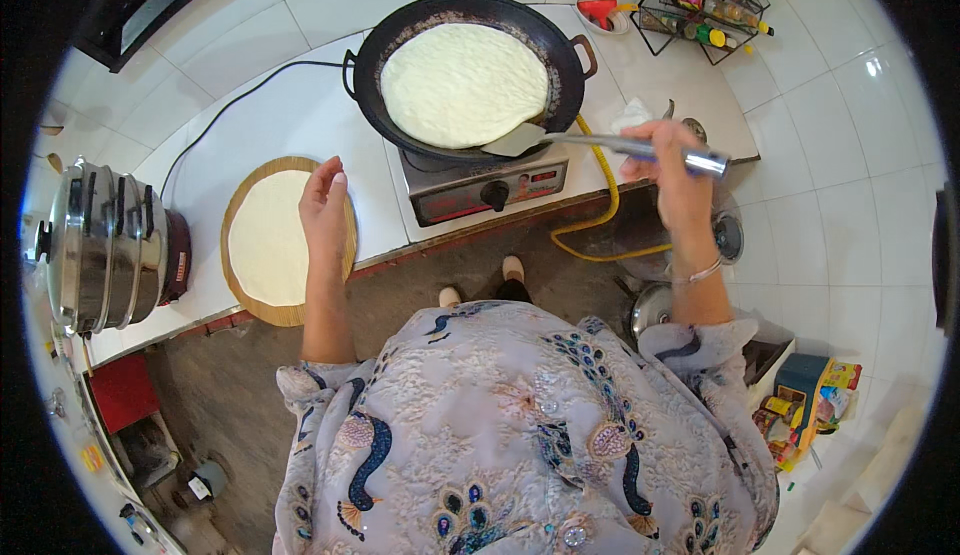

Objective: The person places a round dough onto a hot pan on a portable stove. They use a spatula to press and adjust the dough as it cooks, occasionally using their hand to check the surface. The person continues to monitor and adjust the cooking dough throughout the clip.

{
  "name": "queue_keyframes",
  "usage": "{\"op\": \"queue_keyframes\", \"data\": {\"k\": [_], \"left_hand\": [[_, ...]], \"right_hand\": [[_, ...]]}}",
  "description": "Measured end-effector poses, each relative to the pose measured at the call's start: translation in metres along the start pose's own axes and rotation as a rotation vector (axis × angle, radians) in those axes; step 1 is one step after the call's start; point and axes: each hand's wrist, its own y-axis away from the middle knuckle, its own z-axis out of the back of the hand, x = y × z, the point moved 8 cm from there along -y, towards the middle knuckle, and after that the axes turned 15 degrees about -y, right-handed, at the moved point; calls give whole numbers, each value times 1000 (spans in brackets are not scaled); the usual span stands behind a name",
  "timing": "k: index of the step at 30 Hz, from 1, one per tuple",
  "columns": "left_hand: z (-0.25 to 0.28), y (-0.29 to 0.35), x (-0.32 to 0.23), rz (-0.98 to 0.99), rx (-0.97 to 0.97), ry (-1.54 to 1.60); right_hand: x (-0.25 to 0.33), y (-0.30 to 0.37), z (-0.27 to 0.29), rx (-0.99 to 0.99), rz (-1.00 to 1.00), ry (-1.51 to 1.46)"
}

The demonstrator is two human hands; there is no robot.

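Observation:
My right hand (676, 167) is closed around the handle of a metal spatula (590, 139). The spatula's blade reaches over the near rim of a black wok (365, 105) and meets the lower edge of a round, pale flatbread (465, 85) lying inside. The wok rests on a gas stove (490, 193) with a black knob. My left hand (323, 195) is empty, its fingers loosely bent and apart from the thumb. It hovers over the right side of a round wooden board (238, 290), on which a flat sheet of dough (270, 240) lies.
A steel steamer pot (100, 245) stands at the counter's left end. A yellow gas hose (603, 190) hangs from the stove's right. Behind are a red-handled item in a bowl (600, 15) and a bottle rack (690, 10). A black cable (215, 110) crosses the counter.

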Motion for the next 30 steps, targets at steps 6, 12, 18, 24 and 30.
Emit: {"op": "queue_keyframes", "data": {"k": [6, 12, 18, 24, 30], "left_hand": [[11, 5, 6, -22, 21, -52], [7, 6, -4, -58, 33, -86], [16, 10, -13, -66, 1, -91], [9, 13, -16, -38, -14, -77], [-3, 11, -23, -39, -32, -25]], "right_hand": [[-50, 84, -48, 52, 195, -101], [-133, 79, -50, -234, 123, -407], [-108, 61, 18, -527, 161, -693], [-37, 57, 34, -428, 166, -219], [-40, 24, 25, -296, 250, 1]]}}
